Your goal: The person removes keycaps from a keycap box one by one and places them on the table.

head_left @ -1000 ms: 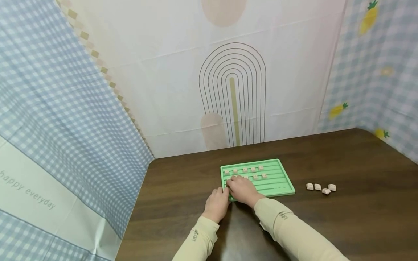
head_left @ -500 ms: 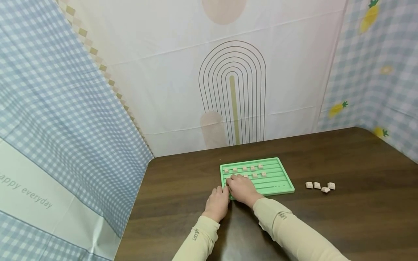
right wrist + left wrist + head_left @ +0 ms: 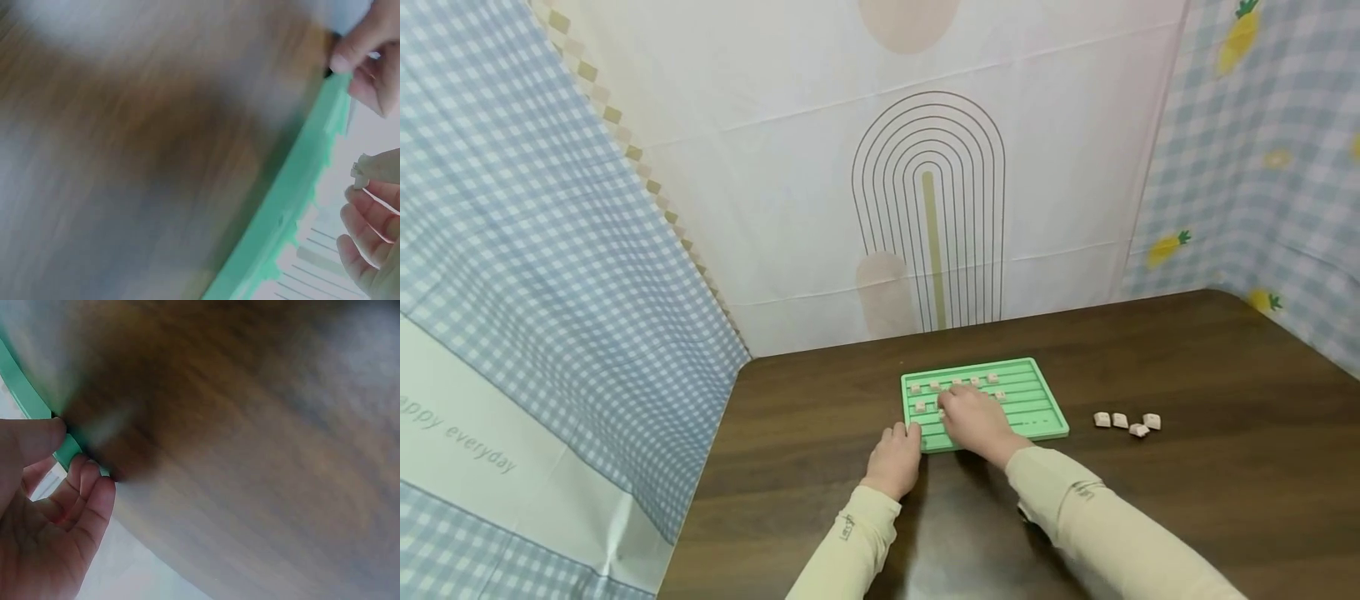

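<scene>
A light green tray (image 3: 1030, 408) with raised ridges lies on the table, bearing small whitish keycaps in rows. My left hand (image 3: 895, 460) grips its near left corner, thumb on one side and fingers on the other; the left wrist view shows this hand (image 3: 56, 519) at the green rim (image 3: 25, 387). Over the second row is my right hand (image 3: 976, 421), hiding some keycaps there. In the right wrist view, the thumb and index finger of that hand (image 3: 375, 231) pinch a small keycap (image 3: 359, 174). At the second row's left end sits a keycap (image 3: 920, 407).
Several loose keycaps (image 3: 1120, 420) lie right of the tray on the dark wooden table (image 3: 1195, 492). A patterned white cloth (image 3: 790, 208) hangs behind, with checked cloth (image 3: 587, 250) on the left and at right.
My right hand has shifted rightward and slightly away along the tray, uncovering the keycap at the second row's left end. The left hand stays at the tray corner. The head view has turned slightly.
</scene>
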A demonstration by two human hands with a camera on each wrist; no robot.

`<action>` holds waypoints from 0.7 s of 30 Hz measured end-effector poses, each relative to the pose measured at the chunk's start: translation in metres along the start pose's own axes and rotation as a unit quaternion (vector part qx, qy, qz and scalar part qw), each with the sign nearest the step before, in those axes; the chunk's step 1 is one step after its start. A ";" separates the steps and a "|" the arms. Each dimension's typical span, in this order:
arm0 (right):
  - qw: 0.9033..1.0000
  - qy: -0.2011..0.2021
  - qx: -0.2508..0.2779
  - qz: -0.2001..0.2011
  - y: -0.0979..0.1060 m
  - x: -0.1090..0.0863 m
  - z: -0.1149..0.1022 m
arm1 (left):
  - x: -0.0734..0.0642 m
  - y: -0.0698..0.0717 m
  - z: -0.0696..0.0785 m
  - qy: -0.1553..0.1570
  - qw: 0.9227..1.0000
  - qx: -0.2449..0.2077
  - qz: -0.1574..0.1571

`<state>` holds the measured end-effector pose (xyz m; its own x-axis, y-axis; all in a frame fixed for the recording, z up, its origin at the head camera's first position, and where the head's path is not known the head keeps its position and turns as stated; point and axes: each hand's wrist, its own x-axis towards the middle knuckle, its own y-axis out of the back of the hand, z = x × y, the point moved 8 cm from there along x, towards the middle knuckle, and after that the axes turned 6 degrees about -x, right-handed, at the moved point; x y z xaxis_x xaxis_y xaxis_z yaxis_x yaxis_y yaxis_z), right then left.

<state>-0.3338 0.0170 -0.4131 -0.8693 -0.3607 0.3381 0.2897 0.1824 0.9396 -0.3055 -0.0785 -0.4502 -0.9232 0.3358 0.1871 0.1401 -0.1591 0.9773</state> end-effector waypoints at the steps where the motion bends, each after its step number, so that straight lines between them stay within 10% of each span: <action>1: 1.000 0.001 0.001 0.006 0.005 -0.003 0.006 | 0.000 -0.001 0.000 0.001 1.000 -0.006 -0.005; 21: 0.995 -0.079 -0.031 -0.050 0.028 -0.099 0.144 | -0.001 -0.008 -0.005 0.012 0.999 -0.032 -0.022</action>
<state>-0.2972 0.1900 -0.4283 -0.9459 -0.2242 0.2344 0.2185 0.0940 0.9713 -0.3072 -0.0824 -0.4584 -0.9364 0.3218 0.1401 0.0759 -0.2040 0.9760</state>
